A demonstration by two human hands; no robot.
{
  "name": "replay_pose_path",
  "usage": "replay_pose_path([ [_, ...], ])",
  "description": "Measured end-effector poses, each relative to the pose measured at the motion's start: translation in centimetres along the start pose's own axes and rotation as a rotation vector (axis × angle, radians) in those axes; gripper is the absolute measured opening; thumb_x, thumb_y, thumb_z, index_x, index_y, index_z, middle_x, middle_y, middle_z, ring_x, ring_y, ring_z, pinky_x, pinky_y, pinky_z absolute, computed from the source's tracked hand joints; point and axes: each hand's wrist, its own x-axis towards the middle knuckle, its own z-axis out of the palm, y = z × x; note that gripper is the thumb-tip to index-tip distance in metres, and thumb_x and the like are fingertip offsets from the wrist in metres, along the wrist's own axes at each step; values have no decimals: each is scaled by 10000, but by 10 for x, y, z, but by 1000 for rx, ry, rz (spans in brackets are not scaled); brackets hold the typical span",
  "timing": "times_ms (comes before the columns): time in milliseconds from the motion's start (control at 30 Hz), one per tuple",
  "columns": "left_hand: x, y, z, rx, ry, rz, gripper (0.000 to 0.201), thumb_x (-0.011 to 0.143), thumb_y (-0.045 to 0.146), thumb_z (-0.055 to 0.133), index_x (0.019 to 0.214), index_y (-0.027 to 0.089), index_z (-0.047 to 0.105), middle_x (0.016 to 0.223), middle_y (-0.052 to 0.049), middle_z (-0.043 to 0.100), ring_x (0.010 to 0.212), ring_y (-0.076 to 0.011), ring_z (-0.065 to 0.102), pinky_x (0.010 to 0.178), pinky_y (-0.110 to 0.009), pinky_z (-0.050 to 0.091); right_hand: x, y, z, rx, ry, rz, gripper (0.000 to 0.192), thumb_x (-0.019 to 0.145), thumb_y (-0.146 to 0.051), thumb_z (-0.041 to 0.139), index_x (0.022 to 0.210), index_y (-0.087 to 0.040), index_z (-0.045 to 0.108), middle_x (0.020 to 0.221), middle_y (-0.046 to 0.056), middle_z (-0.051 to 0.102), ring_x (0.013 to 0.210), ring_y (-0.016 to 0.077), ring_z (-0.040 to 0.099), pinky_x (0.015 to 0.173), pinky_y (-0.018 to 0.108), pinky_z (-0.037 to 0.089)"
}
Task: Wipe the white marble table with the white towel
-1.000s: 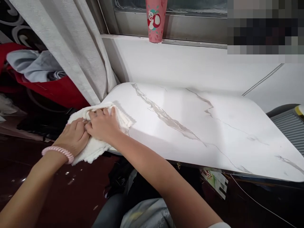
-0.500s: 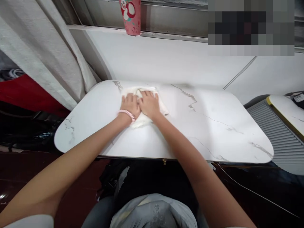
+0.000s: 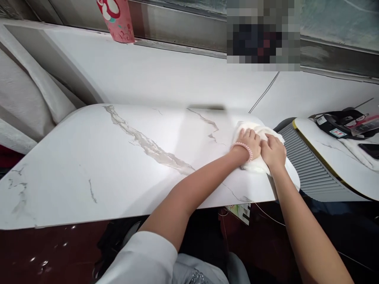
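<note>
A white marble-patterned table [image 3: 103, 165] fills the middle of the head view. At its far right end lies a bunched white cloth [image 3: 257, 166]. My left hand [image 3: 249, 143], with a pink coiled band at the wrist, presses down on the cloth's left part. Beside it, touching it, my right hand [image 3: 273, 153] presses on the right part of the cloth. Both hands have their fingers curled into the fabric.
A pink cup [image 3: 117, 21] stands on the window ledge at the back left. A grey curtain [image 3: 26, 106] hangs at the left. To the right are a grey ribbed panel [image 3: 308, 169] and a second marble table [image 3: 340, 157] with dark items.
Both hands have slid the cloth across the table, from the left end through the middle to the right end. The view has swung right with them.
</note>
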Motion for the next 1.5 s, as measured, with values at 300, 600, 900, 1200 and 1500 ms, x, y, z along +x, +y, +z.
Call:
replay_pose_path([
  [300,7,-37,-4,-41,63,62,410,1009,193,306,1301,65,564,1467,-143,536,1411,-229,419,1217,-368,244,18,-27,26,-124,57,58,417,878,-250,361,1178,-141,629,1239,214,629,1172,375,548,1022,628,345],
  [600,-97,-159,-47,67,18,-342,536,985,206,297,1479,10,372,1599,-236,323,1508,-314,268,1230,-485,231,-5,-201,70,53,-184,-249,467,923,-232,357,1329,-98,547,1378,223,567,1289,350,480,1110,599,282],
  [900,-304,-272,-97,226,249,-752,484,942,355,277,1361,230,487,1472,-116,515,1437,-282,400,1191,-504,328,-107,-397,95,290,-293,-694,421,992,-307,371,1298,-117,589,1307,131,637,1255,318,516,1174,562,283],
  [1200,-367,-322,-123,92,355,-907,645,887,619,235,1332,240,509,1502,-70,479,1437,-369,379,1219,-500,277,-131,-473,111,319,-392,-883,425,1008,-326,346,1305,-157,598,1330,60,632,1264,281,524,1176,548,316],
  [1500,-257,-340,-119,151,184,-810,506,923,311,319,1380,171,484,1531,-105,445,1442,-228,391,1205,-361,288,-57,-430,132,275,-414,-722,463,1009,-285,356,1409,-111,512,1431,137,549,1325,311,461,1195,585,217],
])
